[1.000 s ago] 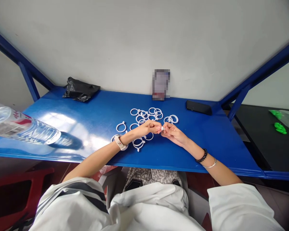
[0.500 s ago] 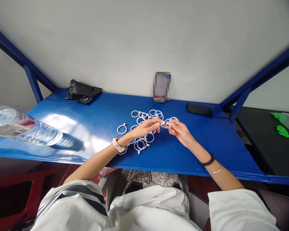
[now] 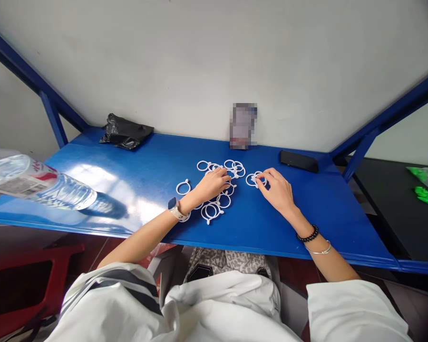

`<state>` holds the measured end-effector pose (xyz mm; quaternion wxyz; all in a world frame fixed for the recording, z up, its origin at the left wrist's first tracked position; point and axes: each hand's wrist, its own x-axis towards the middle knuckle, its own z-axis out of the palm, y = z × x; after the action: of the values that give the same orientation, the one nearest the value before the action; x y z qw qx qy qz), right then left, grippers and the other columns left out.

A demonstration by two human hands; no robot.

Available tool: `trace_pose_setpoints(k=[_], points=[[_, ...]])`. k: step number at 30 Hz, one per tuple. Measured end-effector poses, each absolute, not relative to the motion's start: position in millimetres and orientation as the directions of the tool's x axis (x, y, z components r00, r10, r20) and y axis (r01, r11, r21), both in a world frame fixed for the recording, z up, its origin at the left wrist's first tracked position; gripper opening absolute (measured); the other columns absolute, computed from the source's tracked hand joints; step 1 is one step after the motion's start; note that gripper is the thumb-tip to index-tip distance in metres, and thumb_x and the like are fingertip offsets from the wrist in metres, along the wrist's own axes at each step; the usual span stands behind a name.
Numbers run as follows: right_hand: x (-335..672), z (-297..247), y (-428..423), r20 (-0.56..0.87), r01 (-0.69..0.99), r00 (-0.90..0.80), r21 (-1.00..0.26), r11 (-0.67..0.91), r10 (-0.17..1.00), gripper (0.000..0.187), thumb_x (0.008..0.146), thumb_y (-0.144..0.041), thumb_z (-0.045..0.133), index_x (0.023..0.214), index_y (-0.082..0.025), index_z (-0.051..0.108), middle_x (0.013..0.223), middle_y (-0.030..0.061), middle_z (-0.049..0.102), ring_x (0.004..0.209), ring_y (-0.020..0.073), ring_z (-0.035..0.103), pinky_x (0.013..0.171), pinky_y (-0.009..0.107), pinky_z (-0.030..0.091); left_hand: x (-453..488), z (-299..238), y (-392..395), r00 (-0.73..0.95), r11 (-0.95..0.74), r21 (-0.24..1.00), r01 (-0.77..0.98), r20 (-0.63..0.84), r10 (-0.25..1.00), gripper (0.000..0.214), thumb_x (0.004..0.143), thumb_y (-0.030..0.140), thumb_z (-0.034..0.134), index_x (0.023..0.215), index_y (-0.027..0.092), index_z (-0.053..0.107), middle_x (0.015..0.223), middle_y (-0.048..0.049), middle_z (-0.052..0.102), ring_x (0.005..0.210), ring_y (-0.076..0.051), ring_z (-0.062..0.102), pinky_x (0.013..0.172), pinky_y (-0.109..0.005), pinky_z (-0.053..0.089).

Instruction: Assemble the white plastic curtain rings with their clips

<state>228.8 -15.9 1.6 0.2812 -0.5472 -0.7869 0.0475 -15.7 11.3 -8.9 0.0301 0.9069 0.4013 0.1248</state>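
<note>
Over the pile of white plastic rings (image 3: 211, 211), each with a small knob on its edge, my left hand (image 3: 213, 184) reaches with its fingers bent down and close together. Its fingertips are among the rings, and what they hold, if anything, is hidden. To the right of the pile, my right hand (image 3: 276, 187) pinches a white plastic ring (image 3: 250, 180) between thumb and forefinger. That ring lies at the table surface, overlapping at least one other. A single ring (image 3: 183, 188) lies apart, left of the pile.
On the blue table (image 3: 157, 161) stand a water bottle (image 3: 57, 187) at left and a pixelated upright item (image 3: 242, 126) at the wall. A black plastic bag (image 3: 125, 132) lies back left, a black phone (image 3: 298, 161) back right. Bright green pieces (image 3: 423, 195) lie on a dark surface at right.
My left hand has moved left, away from my right hand, down onto the ring pile. My right hand has turned palm-down and lowered over the rings at right.
</note>
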Motion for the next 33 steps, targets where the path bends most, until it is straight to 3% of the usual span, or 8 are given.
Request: trace_pose_setpoints(k=[3,5,11,17,21,24,33], points=[[217.1,1.1,-22.7,0.367,0.766,-0.302,-0.456,0.453,0.88,0.019,0.095,-0.029,0.051,0.088,-0.02,0.066,0.097,0.008,0.067,0.084,0.0203,0.06,0.066,0.029,0.041,-10.6,-4.7,11.5,0.642,-0.661,0.092,0.744,0.173,0.747,0.019,0.095,0.017,0.049,0.089,0.011,0.066,0.098,-0.0119,0.061,0.092,-0.021,0.057,0.069,-0.028,0.043],[209.6,-0.2,-26.9,0.32,0.729,-0.337,-0.507,0.46,0.886,0.017,0.095,-0.028,0.052,0.087,-0.021,0.065,0.094,0.0067,0.068,0.079,0.0191,0.059,0.065,0.029,0.041,-9.3,-3.3,11.3,0.63,-0.654,0.119,0.747,0.186,0.754,0.022,0.096,0.016,0.046,0.087,0.011,0.065,0.095,-0.0114,0.061,0.089,-0.02,0.057,0.066,-0.027,0.041],[201.1,-8.3,-28.7,0.225,0.611,-0.306,-0.698,0.372,0.925,0.02,0.093,-0.038,0.056,0.094,-0.021,0.067,0.085,0.0051,0.066,0.065,0.0153,0.052,0.062,0.028,0.04,-9.1,-7.9,5.5,0.564,-0.646,0.432,0.63,0.318,0.762,0.017,0.097,0.024,0.047,0.09,0.015,0.06,0.086,-0.0058,0.061,0.076,-0.015,0.056,0.062,-0.024,0.038],[200.0,-13.4,-24.5,-0.014,0.229,-0.366,-0.971,0.075,0.931,0.042,0.083,-0.06,0.064,0.085,-0.018,0.064,0.079,0.0033,0.066,0.054,0.0094,0.047,0.051,0.025,0.038,-3.5,-8.3,-4.0,0.491,-0.594,0.687,0.418,0.38,0.784,0.02,0.092,0.031,0.054,0.08,0.015,0.057,0.076,-0.0031,0.059,0.067,-0.012,0.053,0.062,-0.023,0.039],[200.0,-8.8,-26.6,-0.109,0.079,-0.46,-0.994,-0.082,0.881,0.044,0.081,-0.06,0.068,0.086,-0.016,0.064,0.073,0.002,0.065,0.045,0.0048,0.039,0.046,0.022,0.032,-2.7,-1.5,-7.2,0.592,-0.278,0.941,0.191,0.115,0.797,0.035,0.088,0.049,0.06,0.088,0.014,0.058,0.074,-0.0019,0.062,0.056,-0.008,0.051,0.053,-0.02,0.038],[199.7,-4.0,-29.8,-0.141,0.039,-0.525,-0.989,-0.142,0.839,0.043,0.08,-0.057,0.071,0.083,-0.015,0.064,0.066,-0.0001,0.061,0.045,0.0043,0.038,0.044,0.021,0.027,-4.2,4.8,-8.1,0.717,0.003,0.996,0.091,-0.068,0.694,0.046,0.086,0.059,0.059,0.086,0.013,0.057,0.066,0.0006,0.058,0.045,-0.004,0.04,0.044,-0.018,0.029],[196.5,0.4,-33.6,-0.184,-0.055,-0.567,-0.964,-0.26,0.803,0.044,0.076,-0.057,0.074,0.074,-0.016,0.058,0.061,-0.0018,0.053,0.048,0.0054,0.035,0.045,0.021,0.023,-3.9,6.7,-7.8,0.77,0.189,0.981,-0.044,-0.087,0.632,0.045,0.078,0.056,0.071,0.074,0.014,0.054,0.053,0.007,0.037,0.044,-0.003,0.025,0.042,-0.019,0.016]])
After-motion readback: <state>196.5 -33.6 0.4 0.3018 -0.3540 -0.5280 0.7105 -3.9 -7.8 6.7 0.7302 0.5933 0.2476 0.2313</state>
